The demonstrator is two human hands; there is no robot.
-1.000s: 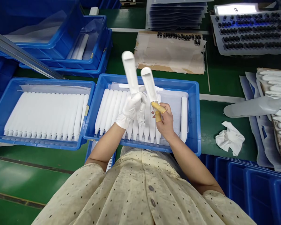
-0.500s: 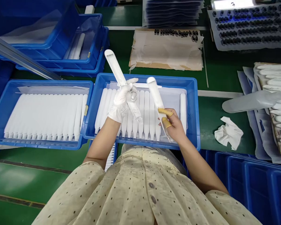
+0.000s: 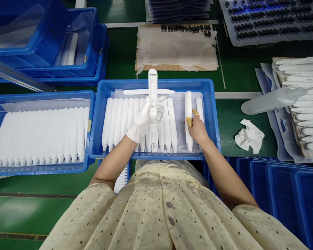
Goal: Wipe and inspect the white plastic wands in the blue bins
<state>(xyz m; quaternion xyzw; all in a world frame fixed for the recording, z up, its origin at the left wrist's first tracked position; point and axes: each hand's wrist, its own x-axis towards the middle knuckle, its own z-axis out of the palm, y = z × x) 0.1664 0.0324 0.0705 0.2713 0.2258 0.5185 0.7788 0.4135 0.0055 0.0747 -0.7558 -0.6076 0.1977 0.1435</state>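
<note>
My left hand (image 3: 141, 122), in a white glove, is closed around a long white plastic housing (image 3: 153, 90) whose slotted, detailed face points up. It stands almost straight in view, above the row of white shells (image 3: 118, 119) in the blue tray (image 3: 156, 83). My right hand (image 3: 197, 127), with yellow finger cots on its thumb and a finger, pinches a smooth white plastic shell (image 3: 188, 104) by its right side. That shell lies along the tray's right part, apart from the row, with its narrow end toward me. Another shell (image 3: 199, 104) is partly hidden behind my right hand.
A second blue tray (image 3: 41, 95) full of shells adjoins on the left, with stacked bins (image 3: 94, 74) behind. Cardboard (image 3: 176, 48) carrying small black parts lies at the back. A squeeze bottle (image 3: 272, 101), crumpled tissue (image 3: 249, 136) and a white stack (image 3: 307, 114) are on the right.
The housing in my left hand has turned from slanted to nearly upright in view. My right hand has lowered its shell into the tray's right part and straightened it. The camera view has shifted slightly.
</note>
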